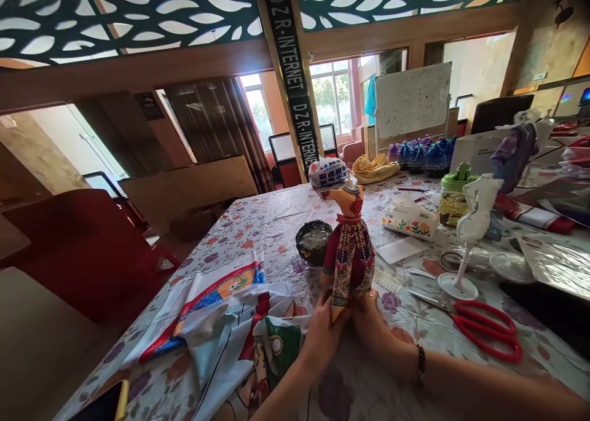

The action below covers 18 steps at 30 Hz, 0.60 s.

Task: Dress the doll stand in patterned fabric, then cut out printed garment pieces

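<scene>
A miniature dress form wearing a patterned orange and dark red dress [354, 236] stands upright in front of me. My left hand [325, 326] is closed on the lower left of the skirt, by the end of its long patterned front panel. On the other side, my right hand [369, 318] is closed at the lower right of the skirt; its fingertips are partly hidden behind the cloth. Printed fabric [249, 322] lies crumpled beside my left forearm. Red-handled scissors [488, 329] rest to the right, with a bare white miniature dress form [477, 212] standing just behind them.
A dark woven basket [302, 249] sits behind the dress. Farther right are a tissue box [410, 218], a green-lidded jar [454, 200] and a sheet of beads [387, 278]. A phone [104, 405] lies at the table's near left edge. Yellow cloth [374, 169] lies at the back.
</scene>
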Each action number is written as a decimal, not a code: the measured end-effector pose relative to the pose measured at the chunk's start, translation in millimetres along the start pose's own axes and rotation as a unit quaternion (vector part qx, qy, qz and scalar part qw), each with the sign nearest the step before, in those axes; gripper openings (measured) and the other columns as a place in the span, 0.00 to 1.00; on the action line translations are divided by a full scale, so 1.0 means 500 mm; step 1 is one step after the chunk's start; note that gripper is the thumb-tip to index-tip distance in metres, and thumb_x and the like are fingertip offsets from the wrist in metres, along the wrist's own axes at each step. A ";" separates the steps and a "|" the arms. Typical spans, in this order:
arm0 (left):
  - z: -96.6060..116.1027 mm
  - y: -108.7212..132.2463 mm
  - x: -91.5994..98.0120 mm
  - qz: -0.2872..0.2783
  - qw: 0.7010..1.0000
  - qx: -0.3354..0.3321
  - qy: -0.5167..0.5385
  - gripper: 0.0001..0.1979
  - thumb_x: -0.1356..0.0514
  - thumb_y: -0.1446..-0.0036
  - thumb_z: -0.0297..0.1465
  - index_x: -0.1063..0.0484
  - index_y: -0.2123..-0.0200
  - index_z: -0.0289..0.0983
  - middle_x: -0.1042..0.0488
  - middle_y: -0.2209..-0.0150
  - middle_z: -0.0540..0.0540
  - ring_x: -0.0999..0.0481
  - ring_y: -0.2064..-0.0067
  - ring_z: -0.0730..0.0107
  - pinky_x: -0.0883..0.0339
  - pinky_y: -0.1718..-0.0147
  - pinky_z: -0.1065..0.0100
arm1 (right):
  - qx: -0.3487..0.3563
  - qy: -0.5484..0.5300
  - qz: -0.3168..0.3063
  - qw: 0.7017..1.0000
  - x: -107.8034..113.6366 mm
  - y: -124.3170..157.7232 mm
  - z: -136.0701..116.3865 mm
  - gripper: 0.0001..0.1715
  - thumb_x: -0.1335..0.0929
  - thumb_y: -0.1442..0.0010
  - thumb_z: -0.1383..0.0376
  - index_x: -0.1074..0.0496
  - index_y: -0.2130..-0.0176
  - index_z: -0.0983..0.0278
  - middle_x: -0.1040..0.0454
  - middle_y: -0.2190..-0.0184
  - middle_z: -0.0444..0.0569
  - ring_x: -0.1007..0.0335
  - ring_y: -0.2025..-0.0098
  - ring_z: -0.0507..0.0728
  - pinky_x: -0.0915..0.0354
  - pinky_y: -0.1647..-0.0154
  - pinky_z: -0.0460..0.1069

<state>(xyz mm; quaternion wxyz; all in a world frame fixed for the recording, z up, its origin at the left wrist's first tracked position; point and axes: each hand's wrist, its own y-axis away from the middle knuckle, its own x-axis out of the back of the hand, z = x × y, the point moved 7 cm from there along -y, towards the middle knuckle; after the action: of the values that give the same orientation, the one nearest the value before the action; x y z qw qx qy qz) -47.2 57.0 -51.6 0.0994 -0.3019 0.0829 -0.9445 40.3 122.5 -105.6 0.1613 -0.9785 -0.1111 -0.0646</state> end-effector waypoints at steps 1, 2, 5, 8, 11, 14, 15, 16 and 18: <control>-0.003 -0.002 0.000 0.000 1.000 -0.003 0.000 0.17 0.46 0.43 0.30 0.31 0.50 0.36 0.32 0.47 0.41 0.33 0.47 0.57 0.42 0.46 0.61 | 0.001 0.022 -0.003 1.000 0.001 0.001 -0.001 0.15 0.38 0.37 0.59 0.32 0.57 0.67 0.32 0.56 0.51 0.35 0.55 0.55 0.36 0.53 0.55; -0.005 -0.004 0.001 -0.001 1.000 -0.004 -0.001 0.17 0.46 0.43 0.30 0.30 0.51 0.36 0.31 0.48 0.41 0.32 0.48 0.57 0.40 0.48 0.61 | 0.003 0.044 -0.008 0.999 0.001 0.002 -0.004 0.14 0.38 0.37 0.59 0.32 0.58 0.67 0.32 0.56 0.51 0.35 0.55 0.55 0.36 0.52 0.55; -0.013 -0.010 0.006 -0.011 1.000 -0.004 -0.006 0.14 0.44 0.44 0.32 0.27 0.55 0.37 0.28 0.51 0.42 0.30 0.52 0.55 0.37 0.52 0.60 | 0.012 0.109 -0.033 0.993 -0.001 0.005 -0.015 0.12 0.39 0.37 0.62 0.33 0.59 0.67 0.33 0.57 0.51 0.37 0.55 0.54 0.38 0.51 0.55; -0.018 -0.013 0.009 -0.025 1.000 -0.007 -0.012 0.12 0.43 0.45 0.32 0.25 0.59 0.37 0.26 0.53 0.42 0.29 0.53 0.54 0.36 0.54 0.60 | 0.035 0.164 -0.069 0.983 0.000 0.010 -0.036 0.13 0.43 0.38 0.67 0.32 0.60 0.66 0.34 0.57 0.54 0.39 0.54 0.57 0.40 0.49 0.54; -0.024 -0.015 0.007 -0.044 0.999 -0.018 -0.016 0.11 0.42 0.45 0.31 0.24 0.61 0.37 0.25 0.54 0.41 0.28 0.53 0.54 0.36 0.53 0.61 | 0.067 0.205 -0.110 0.970 0.007 0.015 -0.058 0.17 0.43 0.39 0.66 0.32 0.55 0.63 0.35 0.56 0.55 0.41 0.53 0.58 0.40 0.50 0.51; -0.034 -0.016 0.005 -0.053 0.998 -0.029 -0.021 0.14 0.42 0.46 0.29 0.27 0.55 0.35 0.27 0.51 0.40 0.31 0.48 0.55 0.39 0.49 0.58 | 0.078 0.251 -0.131 0.956 0.023 0.013 -0.069 0.18 0.41 0.40 0.62 0.34 0.52 0.64 0.35 0.56 0.56 0.41 0.53 0.60 0.40 0.50 0.53; -0.038 -0.016 0.005 -0.052 0.998 -0.031 -0.024 0.16 0.42 0.46 0.29 0.28 0.53 0.35 0.28 0.50 0.39 0.33 0.46 0.54 0.40 0.47 0.57 | 0.081 0.266 -0.136 0.951 0.028 0.011 -0.070 0.18 0.40 0.41 0.61 0.34 0.52 0.65 0.34 0.56 0.57 0.41 0.52 0.61 0.41 0.49 0.55; -0.040 -0.016 0.005 -0.050 0.998 -0.031 -0.027 0.18 0.42 0.47 0.28 0.30 0.51 0.34 0.29 0.49 0.38 0.34 0.45 0.54 0.42 0.46 0.55 | 0.085 0.281 -0.141 0.946 0.032 0.009 -0.070 0.18 0.39 0.41 0.60 0.33 0.53 0.65 0.33 0.56 0.57 0.42 0.51 0.63 0.43 0.47 0.57; -0.039 -0.015 0.006 -0.050 0.998 -0.033 -0.032 0.19 0.42 0.47 0.28 0.30 0.50 0.35 0.28 0.49 0.38 0.34 0.45 0.52 0.42 0.46 0.55 | 0.097 0.302 -0.153 0.936 0.034 0.007 -0.067 0.20 0.39 0.40 0.58 0.33 0.51 0.65 0.33 0.54 0.57 0.44 0.47 0.65 0.48 0.43 0.60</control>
<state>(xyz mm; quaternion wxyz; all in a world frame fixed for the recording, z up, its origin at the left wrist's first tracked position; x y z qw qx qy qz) -61.8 65.4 -63.9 0.0444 -0.3389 0.0955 -0.9349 54.5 111.5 -72.2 0.2698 -0.8637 -0.2110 -0.3698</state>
